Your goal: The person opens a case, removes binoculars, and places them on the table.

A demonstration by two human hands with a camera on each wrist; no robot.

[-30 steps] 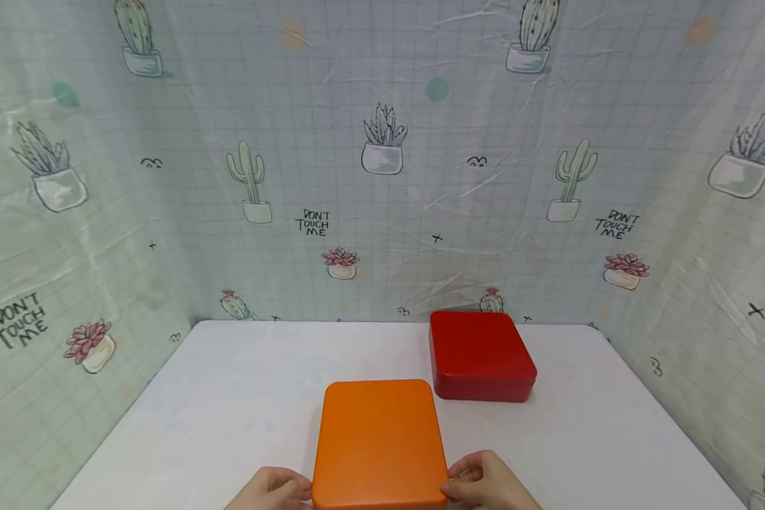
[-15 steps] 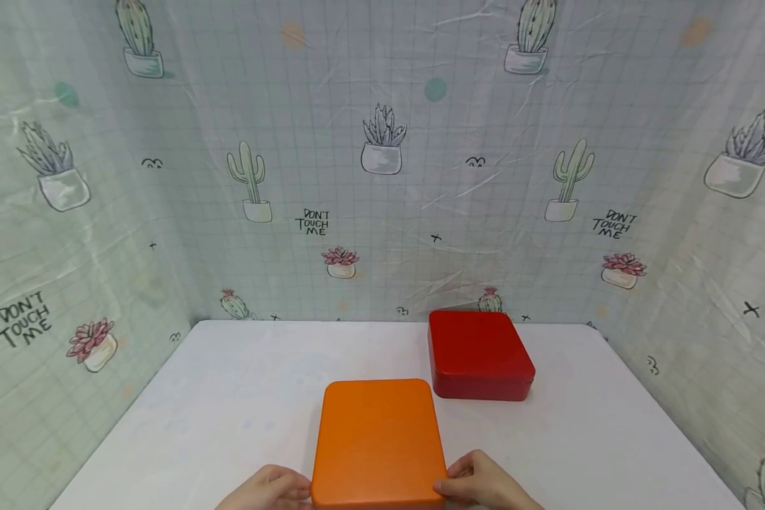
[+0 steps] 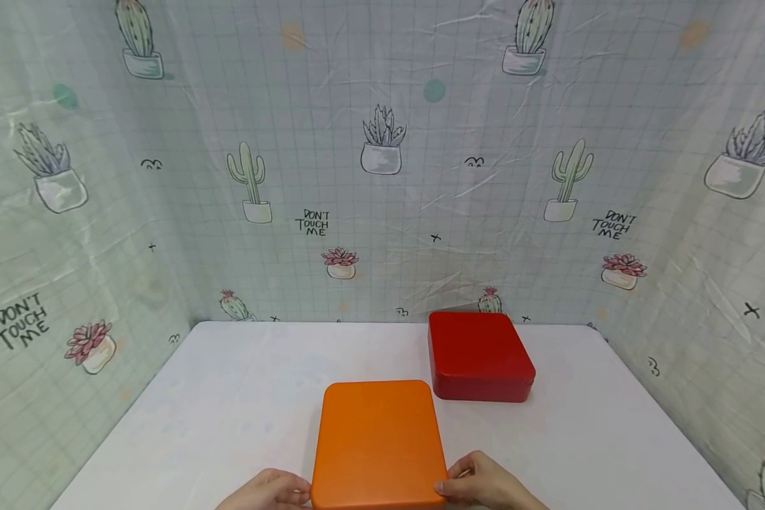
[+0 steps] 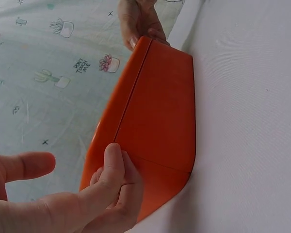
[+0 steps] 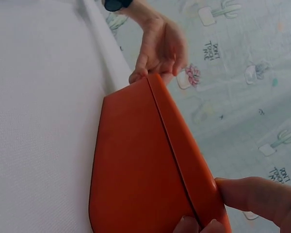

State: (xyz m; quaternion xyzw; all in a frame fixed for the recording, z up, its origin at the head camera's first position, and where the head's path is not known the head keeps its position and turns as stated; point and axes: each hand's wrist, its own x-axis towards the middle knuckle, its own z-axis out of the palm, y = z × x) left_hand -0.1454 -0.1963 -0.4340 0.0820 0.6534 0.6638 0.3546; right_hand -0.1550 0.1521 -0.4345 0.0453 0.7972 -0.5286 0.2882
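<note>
An orange rectangular tin box [image 3: 377, 446] with rounded corners lies at the near edge of the table. Its closed lid meets the body at a thin seam, seen in both wrist views. My left hand [image 3: 269, 490] is at its left side; in the left wrist view its fingertips [image 4: 114, 150] touch the side at the seam, and the thumb [image 4: 36, 165] stands off. On the right side, my right hand [image 3: 486, 483] pinches the lid edge. The right wrist view has its thumb [image 5: 254, 191] on the lid, fingertips [image 5: 186, 225] by the seam.
A red lidded box [image 3: 478, 350] stands farther back, right of the orange one. The white table [image 3: 248, 397] is enclosed behind and at both sides by a cactus-print curtain [image 3: 331, 127].
My right thumb has shifted slightly inward onto the lid's edge. The fingers of my left hand lie a little straighter against the box. Neither box has visibly moved.
</note>
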